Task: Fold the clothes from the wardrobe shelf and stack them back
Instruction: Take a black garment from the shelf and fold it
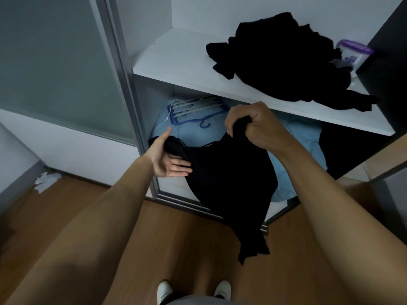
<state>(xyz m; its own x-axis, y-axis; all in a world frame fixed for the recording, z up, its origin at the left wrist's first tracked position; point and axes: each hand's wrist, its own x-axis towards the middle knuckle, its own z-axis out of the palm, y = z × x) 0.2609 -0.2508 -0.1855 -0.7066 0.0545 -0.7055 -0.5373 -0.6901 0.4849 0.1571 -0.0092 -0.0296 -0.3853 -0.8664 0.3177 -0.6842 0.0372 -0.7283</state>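
A black garment (229,179) hangs in the air in front of the wardrobe, its lower end dangling toward the floor. My right hand (253,126) grips its top edge in a fist. My left hand (168,157) is palm up with straight fingers under the garment's left edge, thumb raised. A heap of unfolded black clothes (284,60) lies on the white wardrobe shelf (176,60), on its right half.
A purple-lidded white container (354,52) stands at the shelf's far right. Below the shelf lie light blue bedding (187,130) and white and blue hangers (193,108). The sliding door (55,62) stands to the left. Crumpled white paper (45,180) lies on the wood floor.
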